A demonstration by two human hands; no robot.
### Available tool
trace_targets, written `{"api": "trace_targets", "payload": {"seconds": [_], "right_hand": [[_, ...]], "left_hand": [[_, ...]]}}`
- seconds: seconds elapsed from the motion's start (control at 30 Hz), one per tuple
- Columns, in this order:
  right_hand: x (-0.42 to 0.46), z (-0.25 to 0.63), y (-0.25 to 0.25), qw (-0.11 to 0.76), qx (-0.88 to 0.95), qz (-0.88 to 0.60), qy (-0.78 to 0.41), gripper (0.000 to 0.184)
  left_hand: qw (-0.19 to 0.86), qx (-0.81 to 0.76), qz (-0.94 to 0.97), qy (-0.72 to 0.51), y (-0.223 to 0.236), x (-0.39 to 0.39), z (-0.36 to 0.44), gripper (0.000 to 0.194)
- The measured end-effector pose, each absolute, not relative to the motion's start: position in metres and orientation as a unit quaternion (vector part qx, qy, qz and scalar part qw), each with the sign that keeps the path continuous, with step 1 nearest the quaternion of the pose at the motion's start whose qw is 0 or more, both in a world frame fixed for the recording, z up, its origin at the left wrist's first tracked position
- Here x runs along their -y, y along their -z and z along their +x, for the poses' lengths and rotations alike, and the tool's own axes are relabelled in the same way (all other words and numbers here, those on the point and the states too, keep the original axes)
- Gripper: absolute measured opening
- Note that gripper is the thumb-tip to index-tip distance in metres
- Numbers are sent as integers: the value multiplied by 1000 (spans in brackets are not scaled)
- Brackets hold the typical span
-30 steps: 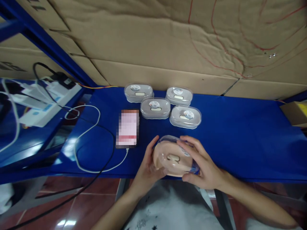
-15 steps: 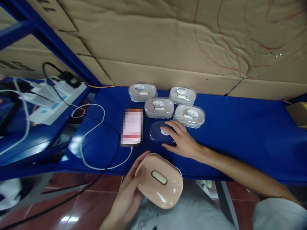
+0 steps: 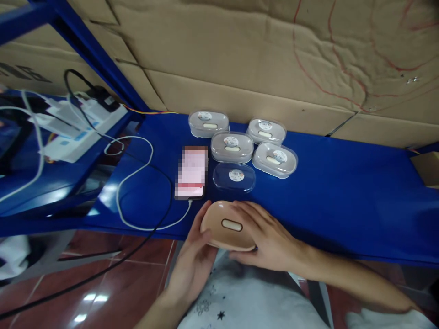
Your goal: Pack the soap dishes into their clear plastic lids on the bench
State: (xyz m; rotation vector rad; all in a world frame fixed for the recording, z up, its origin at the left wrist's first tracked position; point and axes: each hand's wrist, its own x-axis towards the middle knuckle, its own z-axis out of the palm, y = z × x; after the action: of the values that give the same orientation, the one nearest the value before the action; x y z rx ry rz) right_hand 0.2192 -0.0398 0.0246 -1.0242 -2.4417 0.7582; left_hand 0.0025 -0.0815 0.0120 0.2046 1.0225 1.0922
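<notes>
A beige rounded case (image 3: 224, 225) with a pale oval clasp is held at the near edge of the blue table (image 3: 343, 201). My left hand (image 3: 194, 260) grips its left side and underside. My right hand (image 3: 265, 237) wraps over its right side. Just beyond lies an empty clear plastic cover (image 3: 234, 177) with a round sticker, flat on the table. Several beige cases inside clear covers (image 3: 232, 147) sit in a cluster behind it.
A phone (image 3: 191, 172) lies left of the clear cover, plugged into a white cable (image 3: 137, 192). A power strip with plugs and cables (image 3: 78, 125) sits at the far left. Cardboard sheets (image 3: 257, 59) form the back wall. A cardboard box (image 3: 427, 168) is at the right edge.
The clear cover came off the beige case and my right hand set it down on the table. My right hand then returned to the case, which both hands now hold near the table edge.
</notes>
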Motion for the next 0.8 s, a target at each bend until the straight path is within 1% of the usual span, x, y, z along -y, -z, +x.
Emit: {"api": "trace_targets", "payload": {"seconds": [0.1,0.2,0.33,0.4,0.47,0.57,0.7,0.8], "right_hand": [[41,221,-24,244,843,-348,-330,87],[39,224,-29,261,834,-307,-376,76],[36,226,-34,267,809,-321,-415,52],[33,228,-33,277,796,-336,-420,45],[29,231,-29,289,806,-344,-386,44],[21,234,-17,286,844,-351,-288,46],[14,227,0,233,887,-329,-223,49],[11,221,1,180,904,-329,-205,54]], "left_hand": [[747,-424,156,-487,-13,86,3,95],[745,-412,199,-486,-10,90,5,112],[724,-429,224,-491,-3,94,7,118],[709,-451,238,-486,1,97,3,117],[693,-477,259,-475,4,101,-7,113],[691,-476,300,-455,9,110,-34,108],[733,-393,362,-422,19,125,-66,108],[722,-372,355,-463,24,130,-67,115]]}}
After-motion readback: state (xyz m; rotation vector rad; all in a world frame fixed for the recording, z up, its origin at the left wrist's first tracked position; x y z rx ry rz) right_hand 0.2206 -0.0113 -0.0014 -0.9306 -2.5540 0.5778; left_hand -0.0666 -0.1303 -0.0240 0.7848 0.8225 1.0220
